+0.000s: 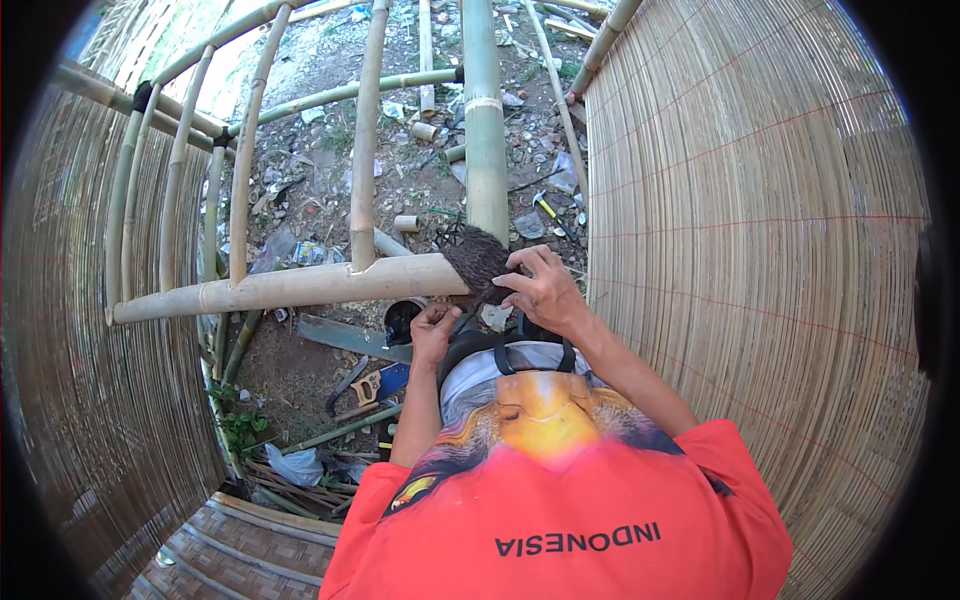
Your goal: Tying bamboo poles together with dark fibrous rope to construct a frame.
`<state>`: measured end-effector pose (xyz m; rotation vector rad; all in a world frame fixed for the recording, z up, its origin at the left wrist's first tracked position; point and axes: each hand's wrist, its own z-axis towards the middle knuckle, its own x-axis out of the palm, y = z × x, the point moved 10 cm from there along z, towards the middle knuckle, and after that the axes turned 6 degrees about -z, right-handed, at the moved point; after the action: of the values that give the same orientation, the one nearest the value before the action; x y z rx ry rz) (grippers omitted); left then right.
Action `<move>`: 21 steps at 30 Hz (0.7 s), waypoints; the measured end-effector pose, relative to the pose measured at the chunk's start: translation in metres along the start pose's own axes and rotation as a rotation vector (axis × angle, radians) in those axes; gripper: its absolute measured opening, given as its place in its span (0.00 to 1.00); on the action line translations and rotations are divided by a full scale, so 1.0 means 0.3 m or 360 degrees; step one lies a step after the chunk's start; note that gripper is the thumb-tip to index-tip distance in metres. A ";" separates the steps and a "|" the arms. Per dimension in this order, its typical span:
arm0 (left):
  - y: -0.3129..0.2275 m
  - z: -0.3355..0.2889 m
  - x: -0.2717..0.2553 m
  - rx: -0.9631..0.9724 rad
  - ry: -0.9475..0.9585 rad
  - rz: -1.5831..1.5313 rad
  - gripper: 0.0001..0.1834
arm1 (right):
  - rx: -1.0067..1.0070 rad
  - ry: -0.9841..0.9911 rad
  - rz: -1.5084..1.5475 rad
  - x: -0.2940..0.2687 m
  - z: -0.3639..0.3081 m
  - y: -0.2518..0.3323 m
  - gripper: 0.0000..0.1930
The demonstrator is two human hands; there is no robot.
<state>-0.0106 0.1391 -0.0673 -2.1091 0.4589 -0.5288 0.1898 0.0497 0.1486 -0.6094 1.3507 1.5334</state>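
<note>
Dark, hairy fibre binding (480, 264) is wrapped around the joint where a horizontal bamboo rail (330, 284) meets a thick green bamboo post (485, 150). My right hand (545, 290) grips the binding from its right side, fingers bent and thumb pressed against it. Just below the rail's end, my left hand (434, 330) is closed in a pinch, close under the binding. What lies between its fingertips is too small to make out. Several thinner bamboo uprights (364, 150) stand in the rail to the left.
Slatted bamboo screens rise at the right (740, 200) and left (110, 420). On the littered ground lie a handsaw (380, 384), a hammer (552, 211), a grey plank (345, 338) and bamboo offcuts (406, 223). A woven bamboo platform (235, 550) is at the lower left.
</note>
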 end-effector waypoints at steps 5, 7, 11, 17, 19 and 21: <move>0.015 -0.001 -0.017 0.0090 -0.0071 -0.0056 0.08 | -0.0132 0.0057 0.0019 0.019 0.019 0.011 0.16; 0.004 0.066 -0.038 0.0081 -0.0051 -0.0062 0.08 | -0.0191 0.0069 -0.0001 0.018 0.028 0.024 0.15; 0.003 0.109 -0.016 0.0185 -0.0042 -0.0001 0.09 | -0.0195 0.0086 0.0051 0.021 0.034 0.032 0.15; 0.025 0.113 -0.006 0.0279 -0.0142 -0.0071 0.10 | -0.0175 0.0155 0.0147 0.028 0.046 0.023 0.18; 0.035 0.113 -0.003 0.0294 -0.0151 -0.0096 0.10 | -0.0164 0.0180 0.0187 0.030 0.049 0.023 0.20; 0.042 0.105 -0.017 0.0312 -0.0233 -0.0051 0.10 | -0.0047 0.0174 0.0209 0.028 0.050 0.011 0.23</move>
<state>0.0000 0.1561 -0.0950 -1.9528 0.2787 -0.4159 0.1867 0.0670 0.1468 -0.6415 1.4780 1.6477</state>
